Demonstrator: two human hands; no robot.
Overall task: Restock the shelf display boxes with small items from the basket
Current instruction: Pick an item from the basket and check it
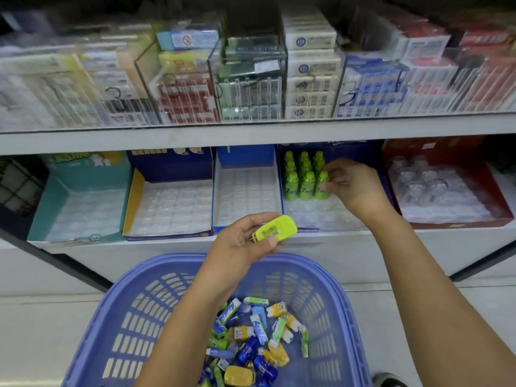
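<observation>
Your right hand (352,187) pinching green bottle (321,186) at front row in navy display box (315,217); back rows filling. Your left hand (245,243) gripping yellow-green pack (275,229) over basket (117,317). Boxes to left (167,205) showing bare trays and loose items (251,339) piling in basket, so judging early stage.

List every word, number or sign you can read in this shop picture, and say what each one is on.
"3": handwritten in black on the clear display case of blue packs, upper shelf.
"Z", then blurred letters: on the green bottles.
Red crossed-circle sign: on a blue-and-white pack.
Too blurred to read: yellow pack in the left hand, loose packs in the basket, blue display box header.
</observation>
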